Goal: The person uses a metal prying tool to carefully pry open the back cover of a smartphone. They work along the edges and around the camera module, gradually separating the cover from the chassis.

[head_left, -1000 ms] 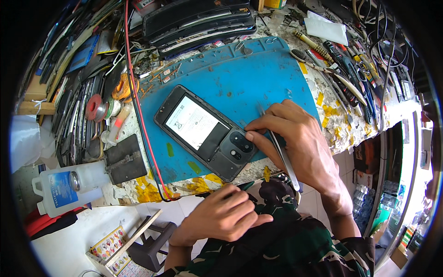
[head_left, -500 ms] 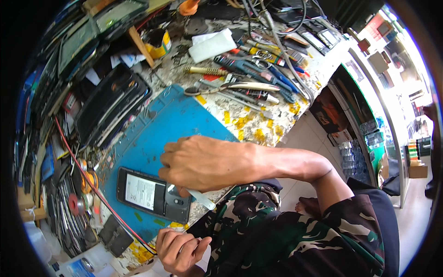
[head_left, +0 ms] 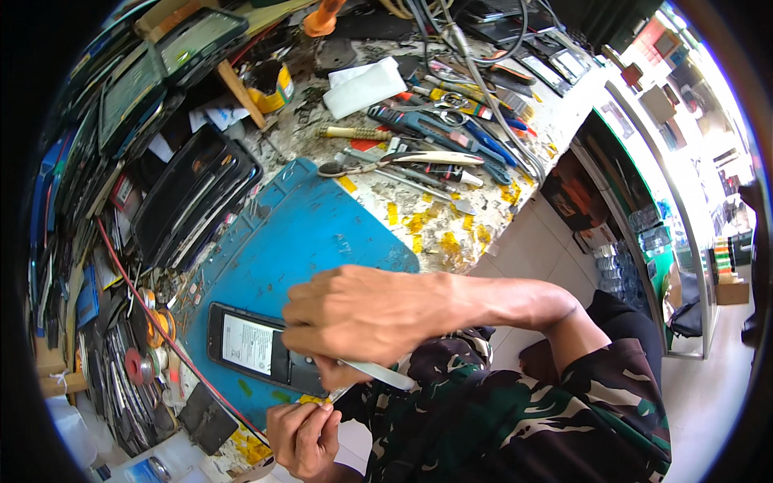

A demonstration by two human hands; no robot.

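Observation:
A dark phone with its back off [head_left: 279,373] lies on a blue work mat [head_left: 322,217], its white-labelled battery [head_left: 246,344] showing. My right hand [head_left: 354,318] is closed over the phone's right end and hides part of it. From under that hand sticks out a slim, flat grey-white tool [head_left: 386,374], gripped in the fingers; its working tip is hidden. My left hand [head_left: 302,435] is just below the phone's lower right corner, thumb and fingers pinched together. What they hold, if anything, is too small to name.
Pliers, screwdrivers and other hand tools [head_left: 451,133] are heaped at the back. Left of the mat stand black phone housings [head_left: 193,193], solder spools [head_left: 138,364] and a red cable [head_left: 137,282]. A white pad [head_left: 365,88] lies at the back. The bench edge runs along the right.
My right hand has moved slightly down and nearer, and more of the grey-white tool shows. My left hand has risen toward the phone's corner, its fingers now pinched.

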